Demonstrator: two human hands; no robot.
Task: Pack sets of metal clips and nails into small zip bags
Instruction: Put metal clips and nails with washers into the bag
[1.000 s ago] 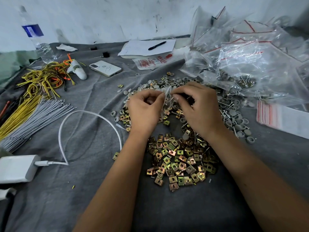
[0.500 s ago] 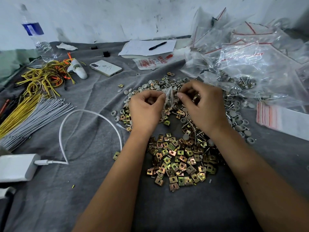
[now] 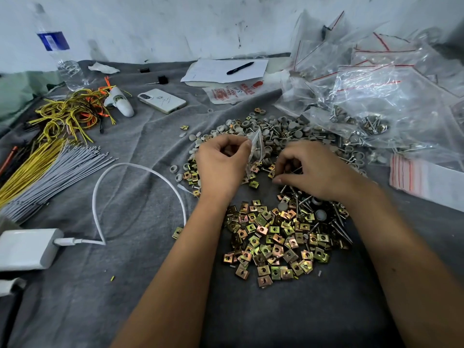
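Note:
My left hand (image 3: 222,163) pinches a small clear zip bag (image 3: 256,148) by its top edge and holds it upright over the parts. To its right, my right hand (image 3: 310,169) is down in the heap with curled fingers gripping a few nails (image 3: 292,170). A pile of gold-coloured square metal clips (image 3: 278,237) lies on the grey cloth below both hands. Loose nails (image 3: 339,224) lie along its right side. Grey round caps (image 3: 283,128) are heaped behind the hands.
Filled and empty clear bags (image 3: 376,96) are piled at the right, with a flat stack of small zip bags (image 3: 421,177) beside them. Left: yellow and grey wire bundles (image 3: 47,169), a white charger (image 3: 27,247) and cable, a phone (image 3: 162,100), a water bottle (image 3: 60,54). Paper and pen (image 3: 239,67) at the back.
My right hand has let go of the bag's mouth and dropped right and down into the parts. My left hand still holds the bag in about the same place.

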